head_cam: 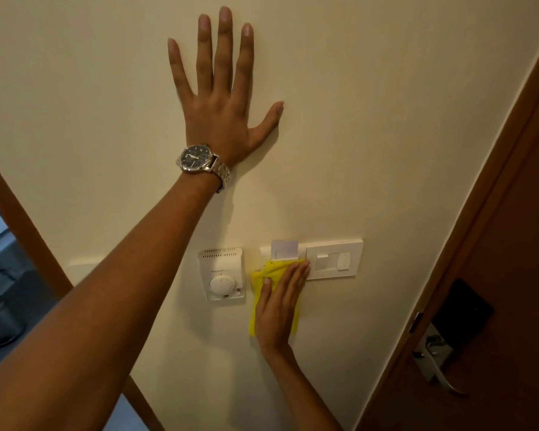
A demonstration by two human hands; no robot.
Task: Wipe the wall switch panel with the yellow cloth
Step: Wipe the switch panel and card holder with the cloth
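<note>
Right hand (279, 306), fingers (297, 275) straight, on yellow cloth (258, 276) at switch panel (333, 259) — left hand (220, 116) open-fingered on wall (386, 119)

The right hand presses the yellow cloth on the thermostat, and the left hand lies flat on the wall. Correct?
No. Head view: the right hand presses the yellow cloth on the switch panel, beside the thermostat; the left hand lies flat on the wall.

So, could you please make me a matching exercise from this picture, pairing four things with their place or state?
1. left hand
2. yellow cloth
3. thermostat
4. key card

A. in a slot atop the switch panel
B. under the right hand, on the panel
C. flat on the wall, fingers spread
D. left of the panel

Pairs: 1-C; 2-B; 3-D; 4-A
</note>
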